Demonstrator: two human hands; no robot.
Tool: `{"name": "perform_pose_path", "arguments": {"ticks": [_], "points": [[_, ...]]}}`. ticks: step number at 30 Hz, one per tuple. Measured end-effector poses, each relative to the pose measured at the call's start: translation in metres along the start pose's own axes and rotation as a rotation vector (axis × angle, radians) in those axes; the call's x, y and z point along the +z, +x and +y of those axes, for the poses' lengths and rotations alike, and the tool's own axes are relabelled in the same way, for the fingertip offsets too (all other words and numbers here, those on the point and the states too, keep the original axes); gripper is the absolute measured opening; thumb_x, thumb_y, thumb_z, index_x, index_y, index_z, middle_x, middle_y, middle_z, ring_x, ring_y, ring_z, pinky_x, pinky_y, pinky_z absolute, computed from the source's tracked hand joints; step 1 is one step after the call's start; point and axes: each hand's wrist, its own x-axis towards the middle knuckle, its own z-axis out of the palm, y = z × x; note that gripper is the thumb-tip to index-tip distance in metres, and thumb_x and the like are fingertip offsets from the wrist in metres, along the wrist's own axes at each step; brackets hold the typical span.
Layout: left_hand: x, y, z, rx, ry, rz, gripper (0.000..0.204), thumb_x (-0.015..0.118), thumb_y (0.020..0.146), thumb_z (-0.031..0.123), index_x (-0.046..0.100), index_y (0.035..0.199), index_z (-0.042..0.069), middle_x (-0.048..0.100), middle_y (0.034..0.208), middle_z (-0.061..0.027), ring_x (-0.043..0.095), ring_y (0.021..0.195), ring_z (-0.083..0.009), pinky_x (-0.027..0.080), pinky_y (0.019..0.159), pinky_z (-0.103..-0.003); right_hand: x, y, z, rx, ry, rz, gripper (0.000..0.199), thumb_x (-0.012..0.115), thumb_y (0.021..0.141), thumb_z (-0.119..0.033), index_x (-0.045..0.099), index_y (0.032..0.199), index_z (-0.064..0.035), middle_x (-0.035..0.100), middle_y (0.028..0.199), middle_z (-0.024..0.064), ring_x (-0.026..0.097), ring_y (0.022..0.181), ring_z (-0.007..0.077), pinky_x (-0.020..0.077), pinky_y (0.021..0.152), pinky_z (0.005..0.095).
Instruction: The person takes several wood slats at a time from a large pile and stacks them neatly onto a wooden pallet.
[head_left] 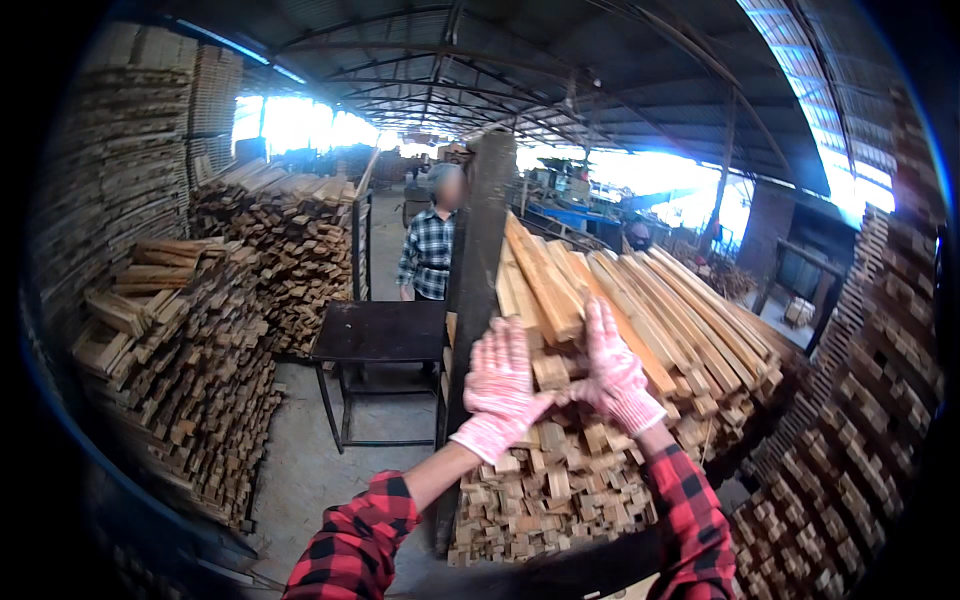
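At four o'clock, a wood stack [560,488] is faced by the left hand [498,382] and right hand [612,378], both flattened, gripping nothing, its ends seemingly being evened, with level pressure called for.

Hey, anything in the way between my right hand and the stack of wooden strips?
Nothing visible stands between your right hand and the stack of wooden strips; that hand shows right against its near ends. The dark post rises at the stack's left side, nearer your left hand.
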Motion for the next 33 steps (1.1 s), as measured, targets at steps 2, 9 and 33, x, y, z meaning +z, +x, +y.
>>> {"name": "perform_pose_path", "arguments": {"ticks": [2, 9, 33], "points": [[0.0, 0.005, 0.005, 0.008, -0.015, -0.003, 0.136, 0.075, 0.072, 0.066, -0.003, 0.16, -0.003, 0.001, 0.167, -0.0277, 0.006, 0.156, -0.0401, 0.008, 0.126, -0.051, 0.009, -0.001, 0.013, -0.091, -0.041, 0.022, 0.148, 0.096, 0.046, -0.047, 0.013, 0.16, -0.0038, 0.019, 0.163, 0.0293, 0.043, 0.139, 0.0462, 0.047, 0.107, 0.0453], [-0.01, 0.032, 0.033, 0.215, 0.021, -0.132, 0.078, 0.05, 0.1, 0.028, 0.006, 0.164, 0.014, 0.01, 0.165, -0.0308, 0.011, 0.153, -0.047, 0.009, 0.124, -0.061, 0.02, -0.006, 0.045, 0.062, 0.108, 0.056, 0.15, 0.096, 0.057, -0.054, -0.003, 0.161, -0.0106, 0.039, 0.156, 0.0216, 0.063, 0.118, 0.0353, 0.0534, 0.094, 0.0416], [0.052, 0.041, 0.009, 0.322, -0.344, 0.443, 0.071, 0.046, 0.099, 0.018, 0.014, 0.162, 0.013, 0.021, 0.162, -0.0284, 0.027, 0.15, -0.0452, 0.026, 0.122, -0.054, 0.055, -0.016, 0.067, 0.145, -0.107, 0.269, 0.162, 0.094, 0.045, -0.063, -0.002, 0.161, -0.007, 0.046, 0.149, 0.0273, 0.06, 0.124, 0.0426, 0.0522, 0.096, 0.0439]]}}
